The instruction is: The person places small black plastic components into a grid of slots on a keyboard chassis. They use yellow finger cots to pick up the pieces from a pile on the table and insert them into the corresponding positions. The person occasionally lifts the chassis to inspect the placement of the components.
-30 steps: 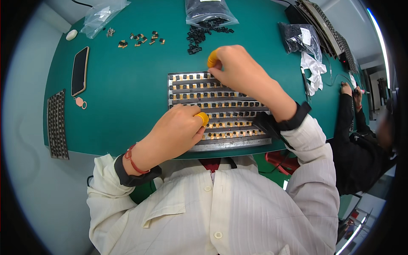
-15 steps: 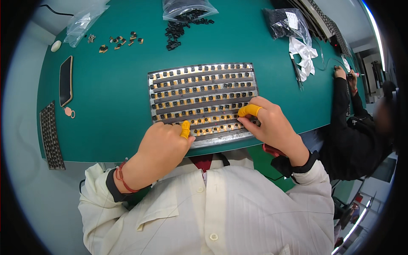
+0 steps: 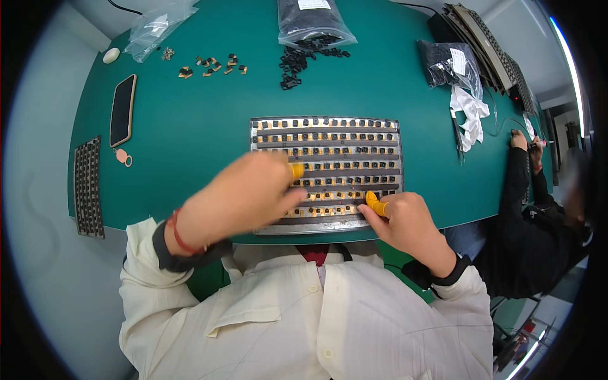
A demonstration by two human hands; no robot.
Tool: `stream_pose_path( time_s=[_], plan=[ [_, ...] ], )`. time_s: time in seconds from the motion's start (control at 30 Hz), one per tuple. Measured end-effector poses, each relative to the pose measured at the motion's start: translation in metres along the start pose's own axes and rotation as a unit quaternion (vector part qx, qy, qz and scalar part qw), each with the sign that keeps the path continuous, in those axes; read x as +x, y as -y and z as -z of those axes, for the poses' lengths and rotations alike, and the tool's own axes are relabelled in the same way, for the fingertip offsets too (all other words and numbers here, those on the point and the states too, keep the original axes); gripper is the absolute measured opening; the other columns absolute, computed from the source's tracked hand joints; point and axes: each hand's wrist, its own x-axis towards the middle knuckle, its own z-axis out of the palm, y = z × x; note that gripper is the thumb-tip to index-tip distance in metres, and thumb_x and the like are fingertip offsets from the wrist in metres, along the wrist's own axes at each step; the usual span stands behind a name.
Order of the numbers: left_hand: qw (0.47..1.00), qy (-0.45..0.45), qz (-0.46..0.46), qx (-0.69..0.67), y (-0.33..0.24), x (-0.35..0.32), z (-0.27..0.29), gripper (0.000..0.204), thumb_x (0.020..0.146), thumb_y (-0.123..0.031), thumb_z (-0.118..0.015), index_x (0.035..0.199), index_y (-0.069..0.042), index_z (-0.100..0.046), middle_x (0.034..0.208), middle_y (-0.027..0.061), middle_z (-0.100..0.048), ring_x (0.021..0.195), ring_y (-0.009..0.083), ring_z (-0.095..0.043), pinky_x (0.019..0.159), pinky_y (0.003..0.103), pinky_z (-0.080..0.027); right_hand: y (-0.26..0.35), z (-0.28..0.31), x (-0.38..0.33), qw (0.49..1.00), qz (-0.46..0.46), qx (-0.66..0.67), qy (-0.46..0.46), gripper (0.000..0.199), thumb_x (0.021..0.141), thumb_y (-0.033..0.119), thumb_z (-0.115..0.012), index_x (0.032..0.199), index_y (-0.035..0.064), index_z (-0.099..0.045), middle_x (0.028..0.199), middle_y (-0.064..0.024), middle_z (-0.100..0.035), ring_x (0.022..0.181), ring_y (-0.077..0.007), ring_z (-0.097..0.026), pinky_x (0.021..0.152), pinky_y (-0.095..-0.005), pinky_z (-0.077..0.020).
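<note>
A worker in a cream shirt (image 3: 304, 316) bends over a metal tray (image 3: 326, 171) of small dark parts set in rows, lying on a green table (image 3: 202, 107). Nearest the body, at about 4 o'clock from the tray's middle, the right hand (image 3: 408, 221) rests curled at the tray's near right corner, its yellow-capped fingertip (image 3: 375, 204) pressed to the lowest rows; whether it pinches a part cannot be told. At 8 o'clock, the left hand (image 3: 244, 193), blurred, covers the tray's near left part, fingers bunched, its yellow-capped tip (image 3: 296, 171) on a middle row. Half a second earlier this hand sat lower, at the front edge; it has since moved up a row or two, while the right hand, which reached past the tray's far edge a second ago, is back at the near rows. The work appears to be going row by row.

Farther off, at 12 o'clock, loose black parts (image 3: 297, 60) spill from a bag (image 3: 310, 22). At 10 o'clock lies a dark phone (image 3: 122, 109); at 3 o'clock, another person's sleeve (image 3: 525, 190).
</note>
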Motion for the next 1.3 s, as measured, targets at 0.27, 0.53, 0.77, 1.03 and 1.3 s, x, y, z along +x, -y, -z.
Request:
stream_pose_path(
  time_s=[0.27,0.53,0.77,1.03,1.3],
  plan=[
    [0.965,-0.227,0.124,-0.031,0.096,0.074,0.015,0.035,0.077,-0.019,-0.08,0.099,0.007,-0.07,0.082,0.0136,-0.071,0.072,0.0183,-0.066,0.069,0.03,-0.054,0.004,0.048,0.041,0.988,0.026,0.003,0.153,0.031,0.086,0.024,-0.069,0.071,-0.0037,-0.07,0.061,-0.02,-0.062,0.058,-0.0359,-0.063,0.058,-0.0424,-0.0523],
    [0.976,-0.154,0.137,-0.071,0.08,0.082,0.009,0.021,0.081,-0.013,-0.076,0.091,0.006,-0.073,0.071,0.0135,-0.07,0.064,0.0192,-0.067,0.064,0.03,-0.054,-0.006,0.062,0.126,0.992,0.096,0.08,-0.004,0.02,0.081,0.013,-0.071,0.091,-0.0046,-0.073,0.078,-0.022,-0.069,0.072,-0.0357,-0.068,0.069,-0.0393,-0.0552],
    [0.959,-0.229,0.114,0.119,0.075,0.071,0.005,0.017,0.086,-0.01,-0.069,0.09,0.007,-0.07,0.079,0.0208,-0.068,0.074,0.0356,-0.068,0.065,0.039,-0.054,-0.017,0.027,0.21,0.987,0.093,0.127,-0.042,0.024,0.078,0.01,-0.075,0.097,-0.0045,-0.072,0.088,-0.0177,-0.072,0.082,-0.0298,-0.07,0.076,-0.0361,-0.0557],
    [0.964,-0.225,0.139,0.008,0.097,0.057,0.01,0.021,0.084,-0.007,-0.07,0.097,0.008,-0.069,0.085,0.0193,-0.07,0.076,0.0292,-0.07,0.07,0.036,-0.055,-0.013,0.022,0.226,0.986,0.065,0.146,0.038,0.028,0.078,0.012,-0.077,0.1,-0.0049,-0.071,0.084,-0.0145,-0.072,0.077,-0.0215,-0.07,0.073,-0.0325,-0.055],
    [0.975,-0.182,0.121,-0.039,0.082,0.069,0.012,0.022,0.081,-0.01,-0.073,0.096,0.007,-0.071,0.08,0.0159,-0.071,0.073,0.0249,-0.07,0.069,0.033,-0.055,-0.008,0.029,0.197,0.993,0.083,0.084,-0.013,0.018,0.08,0.009,-0.072,0.095,-0.0022,-0.074,0.085,-0.0215,-0.071,0.077,-0.0306,-0.071,0.072,-0.038,-0.0563]
  ],
)
